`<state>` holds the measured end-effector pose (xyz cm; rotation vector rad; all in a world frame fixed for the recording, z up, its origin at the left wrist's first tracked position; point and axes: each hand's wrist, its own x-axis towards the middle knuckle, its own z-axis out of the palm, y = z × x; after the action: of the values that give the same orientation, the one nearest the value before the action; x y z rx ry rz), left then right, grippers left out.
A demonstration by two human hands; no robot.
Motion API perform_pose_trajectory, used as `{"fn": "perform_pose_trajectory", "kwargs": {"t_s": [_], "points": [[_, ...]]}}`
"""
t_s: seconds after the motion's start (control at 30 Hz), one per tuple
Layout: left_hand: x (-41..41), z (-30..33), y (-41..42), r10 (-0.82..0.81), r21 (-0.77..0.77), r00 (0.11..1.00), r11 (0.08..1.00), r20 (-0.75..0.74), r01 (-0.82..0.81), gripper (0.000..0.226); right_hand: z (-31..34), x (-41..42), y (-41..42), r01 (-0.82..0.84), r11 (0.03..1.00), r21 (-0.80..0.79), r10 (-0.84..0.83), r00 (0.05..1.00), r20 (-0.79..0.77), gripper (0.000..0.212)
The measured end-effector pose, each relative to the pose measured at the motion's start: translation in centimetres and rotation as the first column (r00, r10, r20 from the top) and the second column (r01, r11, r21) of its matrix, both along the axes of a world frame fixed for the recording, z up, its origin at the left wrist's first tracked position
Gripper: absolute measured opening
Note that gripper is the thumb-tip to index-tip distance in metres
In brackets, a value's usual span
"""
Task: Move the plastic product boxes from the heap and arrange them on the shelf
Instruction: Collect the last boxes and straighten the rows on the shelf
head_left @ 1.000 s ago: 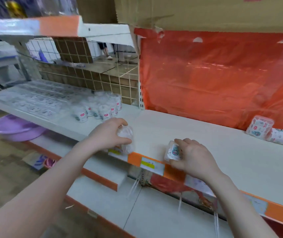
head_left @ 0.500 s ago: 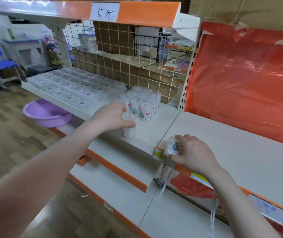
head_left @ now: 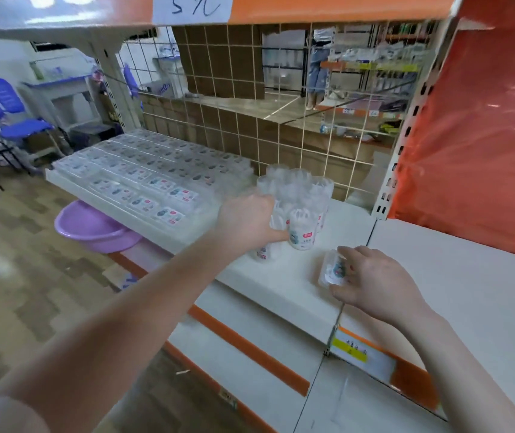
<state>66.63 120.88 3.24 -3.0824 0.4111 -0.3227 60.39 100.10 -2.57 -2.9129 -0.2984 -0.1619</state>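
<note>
Head view: the left hand [head_left: 247,221] reaches to the near left edge of the cluster of upright boxes [head_left: 297,198] on the shelf [head_left: 281,276]. Its fingers curl round a box [head_left: 264,250] of which only the base shows below the palm; the thumb lies against the front box [head_left: 301,231]. This box appears to be set upright against the cluster so the labels face the aisle and the row stays tight. The right hand [head_left: 372,284] holds a second box [head_left: 332,268] near the shelf's front edge, right of the cluster and apart from it; fingers and thumb grip its sides, and the box lies tilted with its label upward, probably staged for the next placement. Flat packs [head_left: 143,179] fill the shelf to the far left, which leaves the cluster's right side as free space. A purple basin [head_left: 93,226] sits on the level below, at left. The heap is out of view.
</note>
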Motion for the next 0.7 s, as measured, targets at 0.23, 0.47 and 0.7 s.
{"fn": "perform_pose_trajectory", "kwargs": {"t_s": [0.23,0.47,0.7], "points": [[0.7,-2.7,-0.1,-0.048,0.132,0.998,0.99,0.03,0.044,0.057,-0.5,0.7,0.2,0.016,0.998,-0.06,-0.016,1.0,-0.003,0.063],[2.1,-1.8,2.1,-0.301,0.0,0.943,0.953,-0.139,0.304,0.07,-0.5,0.0,0.7,0.088,0.993,-0.076,-0.089,0.996,-0.009,0.063],[4.3,-0.3,3.9,-0.622,-0.083,0.702,0.766,-0.347,0.638,0.07,-0.5,-0.6,1.8,0.144,0.987,-0.074,-0.145,0.989,-0.003,0.062]]}}
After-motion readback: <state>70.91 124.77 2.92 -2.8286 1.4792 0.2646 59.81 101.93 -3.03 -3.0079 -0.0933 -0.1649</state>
